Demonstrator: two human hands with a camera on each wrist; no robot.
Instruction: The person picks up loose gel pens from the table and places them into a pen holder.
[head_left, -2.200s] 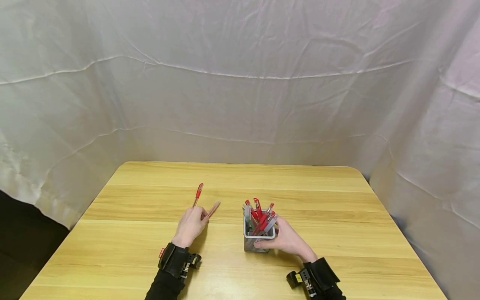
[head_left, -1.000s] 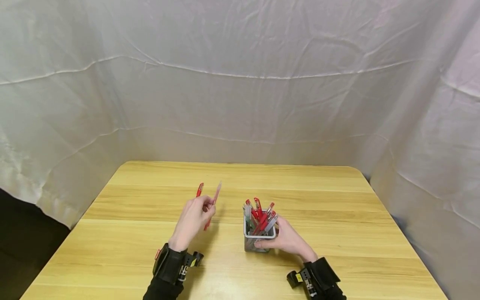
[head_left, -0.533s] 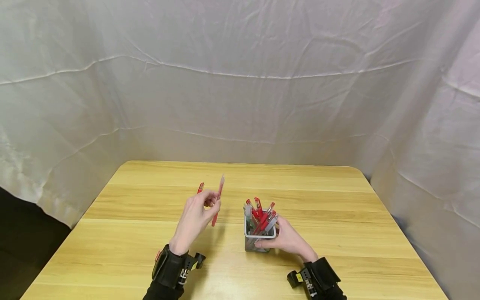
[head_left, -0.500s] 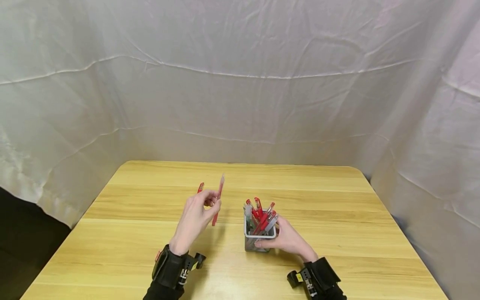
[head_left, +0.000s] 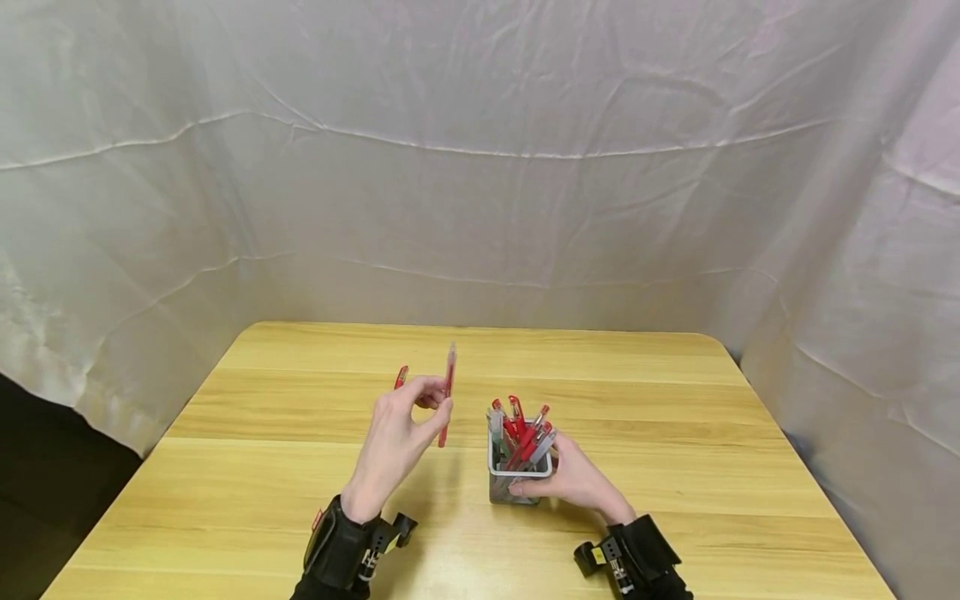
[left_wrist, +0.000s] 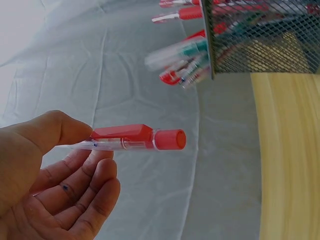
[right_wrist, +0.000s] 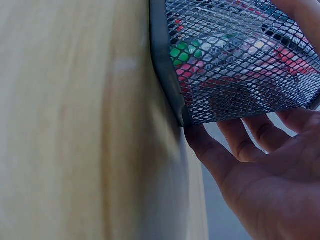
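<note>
My left hand [head_left: 395,435] pinches a clear pen with red parts [head_left: 448,383] between thumb and forefinger, above the table and left of the pen holder. The pen stands nearly upright in the head view. Its red clip [left_wrist: 122,132] and red end [left_wrist: 170,139] point toward the holder's side in the left wrist view. My right hand [head_left: 579,482] holds the dark wire-mesh pen holder [head_left: 501,487] from its right, thumb across the near side, fingers behind. Several pens [head_left: 517,433], mostly red and some green, stick out above the holder's rim. The holder stands on the table.
Another red-capped pen [head_left: 402,375] lies on the wooden table [head_left: 637,392] just beyond my left hand, which partly hides it. A pale cloth curtain [head_left: 480,208] surrounds the table's back and sides.
My left hand has lifted the pen off the table, brought it to the right toward the holder, and turned it more upright. My right hand and the holder have stayed put.
</note>
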